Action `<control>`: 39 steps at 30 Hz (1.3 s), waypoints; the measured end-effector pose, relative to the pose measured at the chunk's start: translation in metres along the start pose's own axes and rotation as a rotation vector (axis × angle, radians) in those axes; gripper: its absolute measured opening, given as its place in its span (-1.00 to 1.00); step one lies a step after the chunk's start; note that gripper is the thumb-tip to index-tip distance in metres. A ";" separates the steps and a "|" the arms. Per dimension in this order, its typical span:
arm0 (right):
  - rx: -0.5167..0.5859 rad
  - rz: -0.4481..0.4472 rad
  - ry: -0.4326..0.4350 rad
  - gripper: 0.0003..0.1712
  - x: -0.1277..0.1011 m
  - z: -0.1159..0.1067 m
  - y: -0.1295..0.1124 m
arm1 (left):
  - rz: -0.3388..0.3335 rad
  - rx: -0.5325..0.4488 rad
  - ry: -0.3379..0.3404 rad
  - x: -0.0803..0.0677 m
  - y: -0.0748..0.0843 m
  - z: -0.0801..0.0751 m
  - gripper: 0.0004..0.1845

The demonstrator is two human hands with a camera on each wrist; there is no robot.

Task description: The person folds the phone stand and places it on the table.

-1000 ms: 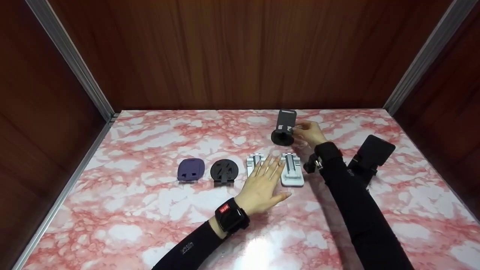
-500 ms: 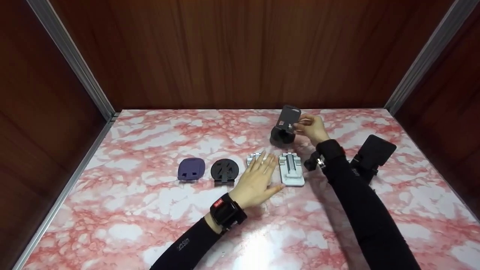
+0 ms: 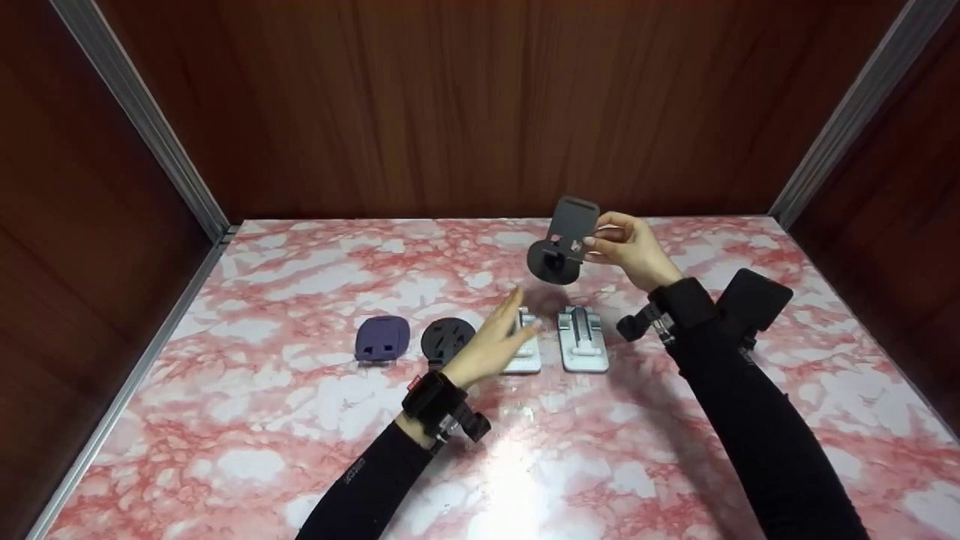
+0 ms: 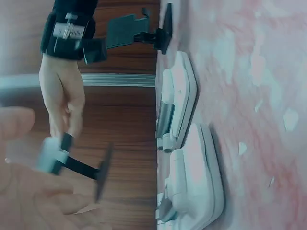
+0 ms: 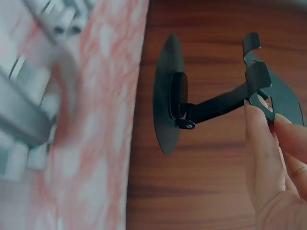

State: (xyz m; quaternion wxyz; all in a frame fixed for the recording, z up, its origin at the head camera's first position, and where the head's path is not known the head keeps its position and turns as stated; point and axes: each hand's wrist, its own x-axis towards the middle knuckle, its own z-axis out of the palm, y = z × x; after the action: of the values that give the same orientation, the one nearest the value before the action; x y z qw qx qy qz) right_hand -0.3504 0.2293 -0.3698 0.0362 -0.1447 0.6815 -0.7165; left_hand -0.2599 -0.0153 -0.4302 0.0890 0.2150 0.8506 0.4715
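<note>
My right hand (image 3: 634,251) pinches the edge of a black phone stand (image 3: 574,220) between thumb and fingers. The stand is unfolded, and its round base (image 5: 165,96) hangs clear of the table in the right wrist view. My left hand (image 3: 487,346), fingers straight, is over the left one of two white folded phone stands (image 3: 529,360) and partly hides it; whether it touches cannot be told. The other white folded stand (image 3: 585,342) lies just to the right.
Left of my left hand lie a round black folded stand (image 3: 444,336) and a purple one (image 3: 382,337). Another black stand (image 3: 756,298) stands unfolded at the right, partly behind my right sleeve. Wooden panels (image 3: 495,112) enclose the marbled table (image 3: 247,360).
My right hand has lifted the black phone stand off the table, toward the back. My left hand has drawn left and turned on its side, uncovering more of the left white stand.
</note>
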 end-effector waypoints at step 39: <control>-0.296 -0.164 -0.086 -0.69 -0.069 0.061 -0.009 | -0.077 -0.991 0.081 0.010 -0.013 0.002 -0.57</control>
State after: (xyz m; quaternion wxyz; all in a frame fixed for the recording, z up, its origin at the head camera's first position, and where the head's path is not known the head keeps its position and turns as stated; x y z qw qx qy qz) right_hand -0.2671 0.1885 -0.3699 -0.0150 -0.2342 0.7633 -0.6019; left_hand -0.2721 -0.0150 -0.4412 0.1648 0.0969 0.5342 0.8235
